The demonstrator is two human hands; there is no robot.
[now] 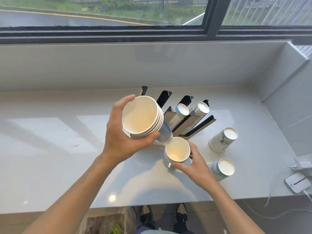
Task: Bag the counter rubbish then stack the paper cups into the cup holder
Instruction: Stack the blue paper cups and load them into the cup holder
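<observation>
L hand (121, 139) is clenched round a stack (143, 117) of nested cups, mouths up toward the camera, tilted, held above the bench (50, 149) just in front of the holder (184, 115). R hand (194, 164) grips a single cup (177, 152) by its side, thumb near the bottom edge, fingers (190, 146) wrapped on the far side; cup is upright w/ mouth up, right below the stack's lower end, the two nearly touching. Can't tell if it rests on the bench. Holder is black w/ slanted slots, two of them hold upside-down cups (181, 111). Two more cups stand inverted on the bench to the R: one (222, 140) near the holder, one (222, 167) just beside the R hand. White device (296, 182) w/ cable at far R edge. Bag (104, 223) w/ rubbish on the floor below the bench, next to shoes (181, 217).
</observation>
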